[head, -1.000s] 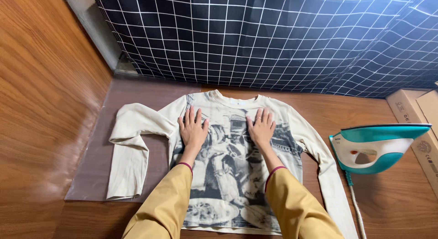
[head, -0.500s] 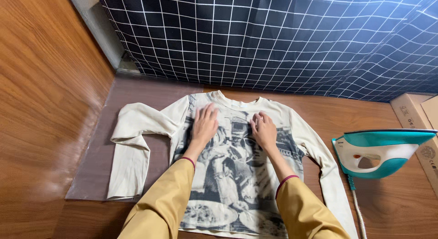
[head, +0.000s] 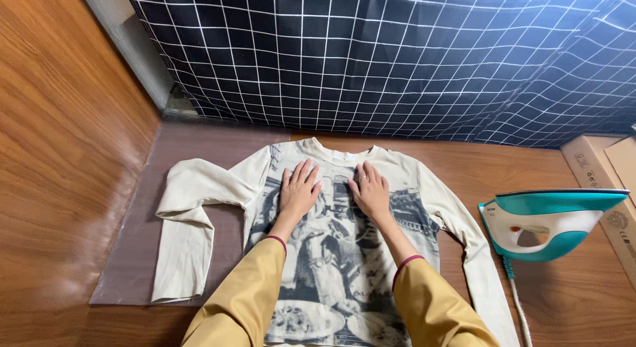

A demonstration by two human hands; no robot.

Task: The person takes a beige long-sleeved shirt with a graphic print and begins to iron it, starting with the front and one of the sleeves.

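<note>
A cream long-sleeved shirt (head: 199, 194) with a grey printed picture on its front lies flat on a wooden floor, collar away from me. My left hand (head: 298, 191) rests palm down on the chest, left of the collar, fingers spread. Just right of it my right hand (head: 371, 191), a ring on one finger, presses flat on the chest too. Both arms wear mustard-yellow sleeves. The shirt's left sleeve is bent and folded downward; its right sleeve runs down toward the iron's cord.
A teal and white clothes iron (head: 550, 221) stands on its heel at the right, cord (head: 517, 300) trailing toward me. A translucent mat (head: 132, 254) lies under the shirt. Dark blue gridded fabric (head: 397, 55) hangs behind. A cardboard box (head: 606, 181) sits at far right.
Both hands have slid up the shirt's chest toward the collar and closer together. The view has shifted slightly.
</note>
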